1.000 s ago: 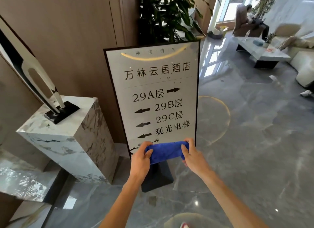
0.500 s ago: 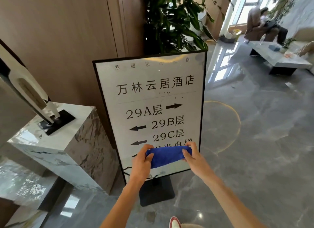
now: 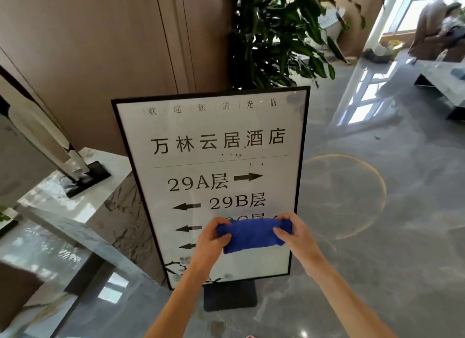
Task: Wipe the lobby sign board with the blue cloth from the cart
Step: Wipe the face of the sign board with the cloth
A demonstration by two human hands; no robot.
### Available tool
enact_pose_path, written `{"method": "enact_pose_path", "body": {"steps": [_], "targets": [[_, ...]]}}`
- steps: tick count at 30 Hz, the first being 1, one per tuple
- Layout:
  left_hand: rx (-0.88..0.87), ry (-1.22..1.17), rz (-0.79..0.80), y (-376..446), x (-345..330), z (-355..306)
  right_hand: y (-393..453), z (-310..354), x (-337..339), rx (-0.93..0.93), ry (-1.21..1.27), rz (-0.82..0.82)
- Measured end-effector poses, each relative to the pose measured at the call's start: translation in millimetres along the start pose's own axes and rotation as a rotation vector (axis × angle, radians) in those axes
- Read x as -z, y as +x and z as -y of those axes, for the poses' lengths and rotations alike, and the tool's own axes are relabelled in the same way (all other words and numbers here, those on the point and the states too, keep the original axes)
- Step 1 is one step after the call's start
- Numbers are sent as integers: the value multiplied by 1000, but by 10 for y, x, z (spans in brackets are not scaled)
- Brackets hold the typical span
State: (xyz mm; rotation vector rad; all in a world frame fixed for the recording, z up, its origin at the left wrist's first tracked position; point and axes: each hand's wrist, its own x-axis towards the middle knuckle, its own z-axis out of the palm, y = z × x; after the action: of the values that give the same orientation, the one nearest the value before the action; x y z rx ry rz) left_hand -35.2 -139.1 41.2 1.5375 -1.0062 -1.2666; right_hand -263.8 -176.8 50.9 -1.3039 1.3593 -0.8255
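The lobby sign board [image 3: 211,146] is a white panel in a thin black frame with black Chinese text and arrows, standing upright on a black base [image 3: 229,297] in front of me. A folded blue cloth [image 3: 251,234] is stretched across the lower part of the board, over the third line of text. My left hand [image 3: 210,239] grips its left end and my right hand [image 3: 292,233] grips its right end. The cloth hides part of the text behind it.
A marble plinth [image 3: 83,209] with a black-and-white sculpture [image 3: 45,146] stands close on the left of the board. A large potted plant [image 3: 274,35] rises behind it. Glossy grey marble floor [image 3: 377,249] spreads to the right; a seated person [image 3: 437,28] and low table [image 3: 445,83] are far right.
Both hands have carried the cloth upward along the board's face, from its bottom edge to the third text line. The view has come closer to the board.
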Motion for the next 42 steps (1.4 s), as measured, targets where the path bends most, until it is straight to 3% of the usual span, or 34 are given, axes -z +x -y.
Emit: {"method": "enact_pose_path", "body": {"steps": [5,10,14,19,23,28,42], "targets": [[-14,-203,-3,-41,-132,-1,57,-70,53,-63,242,26],[-43,-151,-128,-57,-247,68,91,-133,1,-212,504,-68],[-23,-204,-124,-29,-263,52,122,-139,35,-441,812,109],[-27,-231,-118,-3,-195,96,67,-159,-25,-622,904,190],[-17,-251,-86,10,-119,145,9,-136,-154,-640,917,171],[-30,-258,-63,31,29,147,-65,-57,-295,-580,989,342],[-43,-287,103,50,399,39,-274,133,-728,-525,1005,335]]}}
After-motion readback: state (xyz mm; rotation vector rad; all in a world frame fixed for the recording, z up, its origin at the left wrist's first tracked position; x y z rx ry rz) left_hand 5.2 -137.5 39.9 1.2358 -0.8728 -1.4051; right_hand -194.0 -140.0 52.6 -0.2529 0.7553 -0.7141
